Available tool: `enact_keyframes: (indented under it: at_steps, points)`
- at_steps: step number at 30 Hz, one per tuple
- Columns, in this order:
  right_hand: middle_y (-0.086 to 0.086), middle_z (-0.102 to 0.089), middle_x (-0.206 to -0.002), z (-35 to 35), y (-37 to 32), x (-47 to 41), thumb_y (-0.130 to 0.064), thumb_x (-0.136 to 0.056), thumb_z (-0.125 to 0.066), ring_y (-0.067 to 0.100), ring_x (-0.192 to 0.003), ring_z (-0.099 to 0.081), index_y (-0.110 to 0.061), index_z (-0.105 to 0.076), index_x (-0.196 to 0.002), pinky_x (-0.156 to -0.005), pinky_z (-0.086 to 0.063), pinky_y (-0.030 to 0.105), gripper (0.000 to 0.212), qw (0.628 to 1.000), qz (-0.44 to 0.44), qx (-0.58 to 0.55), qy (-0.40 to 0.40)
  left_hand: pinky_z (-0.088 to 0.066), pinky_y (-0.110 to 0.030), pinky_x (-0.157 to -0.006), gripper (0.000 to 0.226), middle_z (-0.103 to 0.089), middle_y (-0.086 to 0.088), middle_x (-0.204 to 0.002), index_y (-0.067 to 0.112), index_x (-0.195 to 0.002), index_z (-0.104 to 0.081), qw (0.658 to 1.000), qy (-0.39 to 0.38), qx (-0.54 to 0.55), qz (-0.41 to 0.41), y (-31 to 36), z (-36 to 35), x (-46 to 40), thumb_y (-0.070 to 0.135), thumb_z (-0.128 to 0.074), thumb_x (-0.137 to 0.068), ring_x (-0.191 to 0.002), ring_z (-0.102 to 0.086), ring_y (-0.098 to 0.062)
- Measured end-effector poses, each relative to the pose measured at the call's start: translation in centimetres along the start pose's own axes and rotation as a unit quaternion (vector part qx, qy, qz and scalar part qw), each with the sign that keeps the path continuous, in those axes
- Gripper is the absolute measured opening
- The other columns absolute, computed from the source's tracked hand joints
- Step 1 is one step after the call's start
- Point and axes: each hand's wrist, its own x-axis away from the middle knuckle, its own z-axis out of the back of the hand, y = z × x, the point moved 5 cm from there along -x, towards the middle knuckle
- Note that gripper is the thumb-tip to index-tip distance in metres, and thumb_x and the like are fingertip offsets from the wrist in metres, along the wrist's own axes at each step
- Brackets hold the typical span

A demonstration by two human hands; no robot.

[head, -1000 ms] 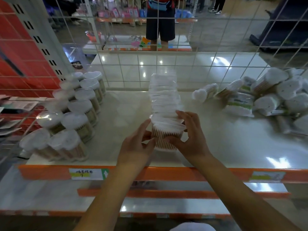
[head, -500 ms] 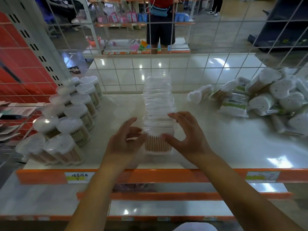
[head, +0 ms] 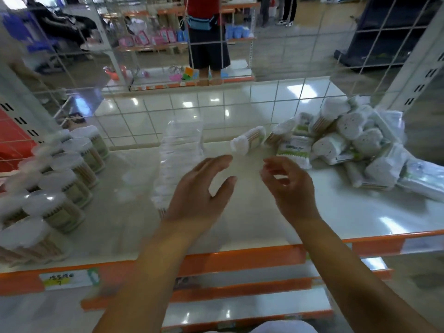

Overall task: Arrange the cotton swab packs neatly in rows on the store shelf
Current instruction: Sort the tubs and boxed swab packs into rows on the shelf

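On the left of the shelf [head: 360, 212], lidded round cotton swab packs [head: 72, 169] stand upright in two rows running front to back. Near the middle a blurred single row of packs [head: 179, 155] runs toward the wire grid [head: 144, 111]. Just right of it the left hand [head: 199, 195] hovers with fingers spread, holding nothing; the right hand [head: 288, 186] hovers loosely curled, also empty. Farther right, bagged swab packs [head: 348, 143] lie jumbled in a heap.
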Motion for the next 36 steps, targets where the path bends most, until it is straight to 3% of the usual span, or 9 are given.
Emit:
enact_keyframes:
  at_steps: [4,8,11,15,20,27,31,36]
  points:
    - [-0.002,-0.064,-0.087,4.3,4.7,-2.5,-0.011,-0.084,-0.062,0.008,-0.074,-0.059,-0.011,-0.065,-0.099,-0.071,-0.046,0.02,0.015,0.993,-0.083,0.003,0.08,-0.036,-0.002,-0.08,0.034,-0.059,0.009,-0.111,0.013,-0.121,-0.059,0.998,-0.055,0.008,-0.009,0.7,-6.3,-1.0,0.02,-0.06,-0.088,-0.097,-0.049,0.007]
    - [0.002,-0.064,-0.088,6.4,9.2,-4.5,-0.013,-0.084,-0.061,0.016,-0.081,-0.057,-0.01,-0.065,-0.101,-0.07,-0.041,0.025,0.018,0.984,-0.161,0.026,0.07,-0.042,-0.023,-0.086,0.035,-0.063,-0.003,-0.114,0.012,-0.121,-0.059,0.998,-0.059,0.005,0.024,0.2,-11.3,-3.7,0.021,-0.056,-0.088,-0.104,-0.058,-0.014]
    - [0.004,-0.064,-0.087,6.6,10.5,-5.6,-0.021,-0.086,-0.058,0.019,-0.083,-0.057,-0.009,-0.068,-0.098,-0.068,-0.038,0.026,0.019,0.983,-0.163,0.077,0.042,-0.045,-0.029,-0.083,0.032,-0.065,-0.007,-0.107,0.012,-0.116,-0.061,0.997,-0.047,-0.005,0.056,-0.1,-13.9,-6.2,0.02,-0.054,-0.086,-0.098,-0.059,-0.023]
    - [0.005,-0.061,-0.068,6.0,10.6,-6.6,-0.037,-0.089,-0.053,0.021,-0.068,-0.055,-0.004,-0.065,-0.076,-0.054,-0.033,0.03,0.037,0.983,-0.14,0.118,0.008,-0.043,-0.032,-0.083,0.031,-0.06,-0.013,-0.11,0.009,-0.117,-0.058,0.995,-0.019,-0.025,0.099,-1.1,-16.3,-8.3,0.017,-0.054,-0.087,-0.1,-0.056,-0.029]
    - [0.001,-0.063,-0.075,5.4,11.2,-7.2,-0.051,-0.086,-0.053,0.018,-0.073,-0.057,-0.012,-0.066,-0.083,-0.059,-0.036,0.029,0.042,0.979,-0.148,0.14,0.003,-0.038,-0.031,-0.087,0.028,-0.054,-0.014,-0.116,0.006,-0.113,-0.06,0.985,0.013,-0.027,0.172,-2.6,-17.4,-9.8,0.022,-0.054,-0.09,-0.106,-0.051,-0.03]
    - [0.0,-0.068,-0.073,5.7,12.3,-7.5,-0.054,-0.079,-0.059,0.02,-0.074,-0.062,-0.018,-0.072,-0.085,-0.065,-0.046,0.032,0.039,0.985,-0.153,0.08,-0.003,-0.042,-0.03,-0.088,0.031,-0.058,-0.015,-0.11,0.004,-0.103,-0.067,0.978,0.028,-0.003,0.207,-3.7,-17.5,-10.1,0.03,-0.062,-0.086,-0.102,-0.055,-0.028]
    - [-0.004,-0.062,-0.058,5.4,12.2,-7.5,-0.049,-0.08,-0.062,0.014,-0.061,-0.057,-0.016,-0.068,-0.073,-0.064,-0.046,0.033,0.035,0.989,-0.14,0.033,-0.034,-0.043,-0.025,-0.081,0.026,-0.068,-0.007,-0.101,0.008,-0.101,-0.067,0.975,0.038,0.023,0.216,-3.1,-17.3,-8.9,0.029,-0.064,-0.084,-0.095,-0.06,-0.021]
    - [-0.004,-0.071,-0.079,5.3,11.5,-7.2,-0.026,-0.08,-0.071,0.008,-0.072,-0.065,-0.021,-0.07,-0.089,-0.064,-0.051,0.02,0.011,0.978,-0.15,-0.128,-0.069,-0.048,-0.027,-0.078,0.018,-0.067,-0.001,-0.09,0.014,-0.091,-0.064,0.968,0.074,0.096,0.219,-2.3,-17.1,-7.3,0.024,-0.071,-0.079,-0.085,-0.061,-0.016]
